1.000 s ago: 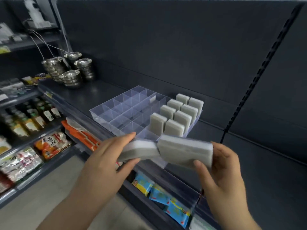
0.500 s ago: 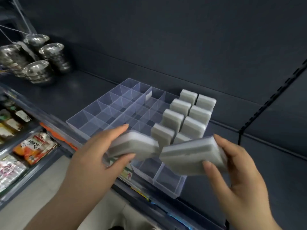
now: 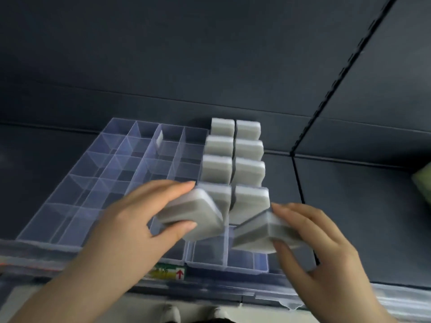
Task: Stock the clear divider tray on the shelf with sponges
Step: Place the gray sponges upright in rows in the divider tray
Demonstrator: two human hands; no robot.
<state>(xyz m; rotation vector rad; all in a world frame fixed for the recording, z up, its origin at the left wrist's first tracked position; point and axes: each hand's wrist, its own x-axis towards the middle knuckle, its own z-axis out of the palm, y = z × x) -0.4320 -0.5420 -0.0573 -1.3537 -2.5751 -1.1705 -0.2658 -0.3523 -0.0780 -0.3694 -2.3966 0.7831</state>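
The clear divider tray (image 3: 77, 194) lies on the dark shelf, with its two right-hand columns filled by several grey sponges (image 3: 248, 149) standing upright. My left hand (image 3: 140, 220) grips a grey sponge (image 3: 191, 214) tilted above the front cells of the left filled column. Over the front right cells, my right hand (image 3: 310, 236) holds a second grey sponge (image 3: 254, 235), fingers on top and thumb underneath. The two front cells below the sponges hold nothing.
The shelf's front rail carries a price label with a red arrow (image 3: 169, 272). A black upright strip (image 3: 296, 173) runs along the back panel right of the tray. A green object (image 3: 423, 180) shows at the right edge.
The view has swung right and closer, dropping the bowls out of sight. Both hands have carried their sponges forward and down over the tray's front right cells.
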